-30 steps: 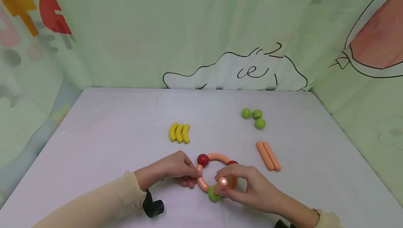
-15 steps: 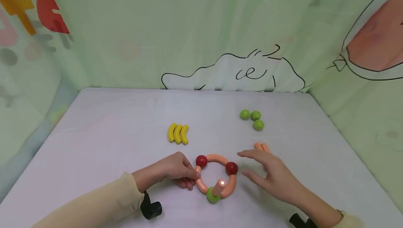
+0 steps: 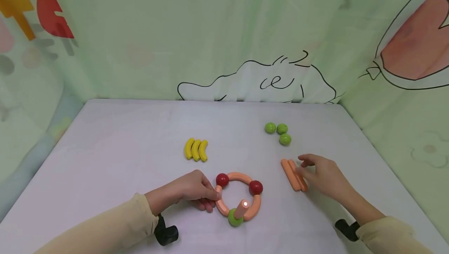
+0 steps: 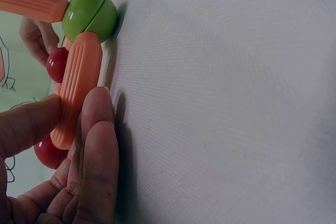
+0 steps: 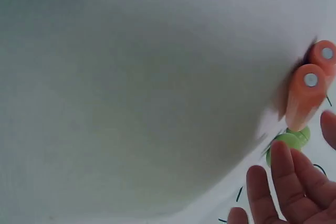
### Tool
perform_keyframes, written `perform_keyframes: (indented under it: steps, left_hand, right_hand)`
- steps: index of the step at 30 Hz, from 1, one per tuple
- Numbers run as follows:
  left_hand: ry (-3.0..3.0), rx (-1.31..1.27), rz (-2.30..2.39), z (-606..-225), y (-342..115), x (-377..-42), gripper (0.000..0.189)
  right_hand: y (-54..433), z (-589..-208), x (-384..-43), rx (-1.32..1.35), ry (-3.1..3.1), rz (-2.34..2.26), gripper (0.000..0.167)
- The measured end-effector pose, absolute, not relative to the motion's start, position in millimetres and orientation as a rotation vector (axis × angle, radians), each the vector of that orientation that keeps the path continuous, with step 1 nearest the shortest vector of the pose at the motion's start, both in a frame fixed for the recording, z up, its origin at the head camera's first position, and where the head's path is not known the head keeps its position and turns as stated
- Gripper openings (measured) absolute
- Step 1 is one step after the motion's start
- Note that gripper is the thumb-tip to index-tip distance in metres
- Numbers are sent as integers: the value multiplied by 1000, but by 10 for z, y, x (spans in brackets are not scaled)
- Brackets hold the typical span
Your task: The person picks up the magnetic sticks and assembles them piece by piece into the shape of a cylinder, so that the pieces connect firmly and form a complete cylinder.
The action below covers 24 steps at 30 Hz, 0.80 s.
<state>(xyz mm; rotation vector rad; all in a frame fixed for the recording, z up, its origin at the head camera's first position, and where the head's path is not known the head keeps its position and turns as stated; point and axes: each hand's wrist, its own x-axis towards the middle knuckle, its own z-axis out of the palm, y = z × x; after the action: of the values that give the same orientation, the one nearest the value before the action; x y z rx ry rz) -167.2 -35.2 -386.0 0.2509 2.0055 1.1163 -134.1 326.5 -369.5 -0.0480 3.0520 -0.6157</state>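
My left hand pinches a curved orange magnetic rod between thumb and fingers at the left of a ring on the table. Two red balls and a green ball join the ring's curved rods. From the green ball rises a straight orange rod, slightly tilted, its pale magnet tip on top. To the right, my right hand reaches over two straight orange rods lying side by side. Thumb and fingers stand apart around the nearer rod; contact is not clear.
Three yellow curved rods lie together behind the ring. Three green balls sit farther back on the right. The white tabletop ends at a printed green curtain.
My right hand has let go of the upright rod at the green ball and moved right to the pair of straight rods. My left hand keeps its pinch on the ring.
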Motion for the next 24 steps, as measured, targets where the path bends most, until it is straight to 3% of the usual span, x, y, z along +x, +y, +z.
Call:
perform_keyframes:
  steps: [14, 24]
  left_hand:
    - [2010, 248, 1105, -3857, -347, -1673, 20]
    - [2001, 257, 1116, -3857, -353, -1675, 20]
  right_hand:
    - [3316, -3709, -1397, -27, 3057, -444, 27]
    - [3306, -3704, -1393, -36, 3101, -243, 34]
